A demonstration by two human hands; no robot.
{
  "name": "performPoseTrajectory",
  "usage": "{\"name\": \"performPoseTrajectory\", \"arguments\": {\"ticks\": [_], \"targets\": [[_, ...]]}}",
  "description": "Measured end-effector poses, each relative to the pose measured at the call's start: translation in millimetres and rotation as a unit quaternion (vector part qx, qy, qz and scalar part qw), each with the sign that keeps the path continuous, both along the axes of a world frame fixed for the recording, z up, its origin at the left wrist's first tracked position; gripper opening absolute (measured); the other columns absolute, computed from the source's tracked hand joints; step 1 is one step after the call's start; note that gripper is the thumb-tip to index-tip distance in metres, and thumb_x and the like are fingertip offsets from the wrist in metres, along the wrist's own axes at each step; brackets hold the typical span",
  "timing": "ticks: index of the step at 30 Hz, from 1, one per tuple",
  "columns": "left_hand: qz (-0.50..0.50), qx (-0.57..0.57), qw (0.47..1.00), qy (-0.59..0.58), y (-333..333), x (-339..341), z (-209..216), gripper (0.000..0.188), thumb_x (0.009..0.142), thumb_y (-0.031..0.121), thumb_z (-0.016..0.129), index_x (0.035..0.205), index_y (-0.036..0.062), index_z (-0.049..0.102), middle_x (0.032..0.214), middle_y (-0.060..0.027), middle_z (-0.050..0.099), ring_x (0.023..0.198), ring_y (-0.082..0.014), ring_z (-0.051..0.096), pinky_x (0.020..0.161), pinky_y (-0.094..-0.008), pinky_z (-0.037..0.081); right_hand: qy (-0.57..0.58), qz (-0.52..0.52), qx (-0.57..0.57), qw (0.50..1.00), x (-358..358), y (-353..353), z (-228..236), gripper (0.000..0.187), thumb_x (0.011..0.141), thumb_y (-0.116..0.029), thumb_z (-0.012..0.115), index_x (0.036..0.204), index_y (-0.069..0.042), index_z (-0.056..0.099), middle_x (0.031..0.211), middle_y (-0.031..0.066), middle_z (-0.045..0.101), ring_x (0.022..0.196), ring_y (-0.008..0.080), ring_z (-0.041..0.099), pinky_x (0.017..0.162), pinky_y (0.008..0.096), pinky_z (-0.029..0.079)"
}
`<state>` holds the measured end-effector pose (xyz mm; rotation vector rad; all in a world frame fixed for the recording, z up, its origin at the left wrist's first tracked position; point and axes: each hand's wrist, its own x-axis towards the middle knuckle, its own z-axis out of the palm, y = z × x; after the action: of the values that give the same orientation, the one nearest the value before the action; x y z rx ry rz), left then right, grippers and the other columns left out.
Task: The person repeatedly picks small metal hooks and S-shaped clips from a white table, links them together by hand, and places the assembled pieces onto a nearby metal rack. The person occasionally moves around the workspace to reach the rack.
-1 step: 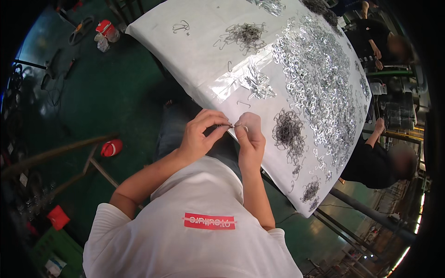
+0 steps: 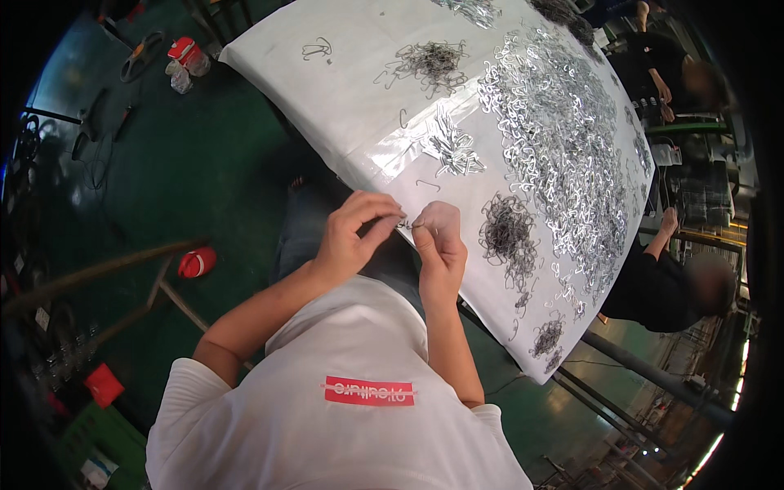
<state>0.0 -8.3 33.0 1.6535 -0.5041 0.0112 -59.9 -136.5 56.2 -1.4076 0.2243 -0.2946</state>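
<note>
My left hand (image 2: 347, 241) is closed in a pinch at the near edge of the white-covered table (image 2: 335, 106). Its thumb and forefinger grip a small dark metal wire hook (image 2: 403, 224). Opposite it, my right hand (image 2: 441, 241) pinches at the other end of this bit of wire, fingers bent; part of the wire is hidden by the fingertips. Just beyond my hands lies a single wire hook (image 2: 429, 184). A pile of dark wire hooks (image 2: 508, 233) is right of my right hand, and a bundle of shiny hooks (image 2: 453, 145) lies farther off.
A broad heap of shiny hooks (image 2: 563, 147) covers the table's right side, with another dark pile (image 2: 433, 64) at the far left. Two people in dark clothes, one with a visible arm (image 2: 663, 233), are across the table. A metal rail (image 2: 106, 265) and red container (image 2: 196, 261) stand left.
My fingertips have shifted slightly, and more of the small dark wire shows between them. The table and its piles look the same.
</note>
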Motion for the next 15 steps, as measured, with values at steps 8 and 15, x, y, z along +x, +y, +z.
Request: {"name": "performPoseTrajectory", "arguments": {"ticks": [8,15], "targets": [[-0.023,0.161,0.978,-0.131,-63,92,-57,0.008,0.078,0.011,0.066,0.086,0.0079,0.067,0.086,-0.001,0.063,0.086,-0.0213,0.056,0.075,-0.0348,0.045,-0.03,-0.007,-0.088,0.996,-13,-7,-1,0.003,0.086,-0.005,0.06,0.088,-0.002,0.059,0.099,0.006,0.044,0.082,0.0118,0.05,0.069,0.0226,0.043],[-0.093,0.277,0.918,-0.269,-106,132,-91,0.011,0.077,0.019,0.067,0.088,0.0147,0.067,0.085,0.0029,0.062,0.089,-0.0175,0.054,0.076,-0.0338,0.041,-0.012,-0.011,-0.091,0.996,-21,-12,-8,0.004,0.085,-0.005,0.061,0.087,-0.002,0.06,0.1,0.0058,0.044,0.085,0.0134,0.05,0.071,0.0236,0.043]]}}
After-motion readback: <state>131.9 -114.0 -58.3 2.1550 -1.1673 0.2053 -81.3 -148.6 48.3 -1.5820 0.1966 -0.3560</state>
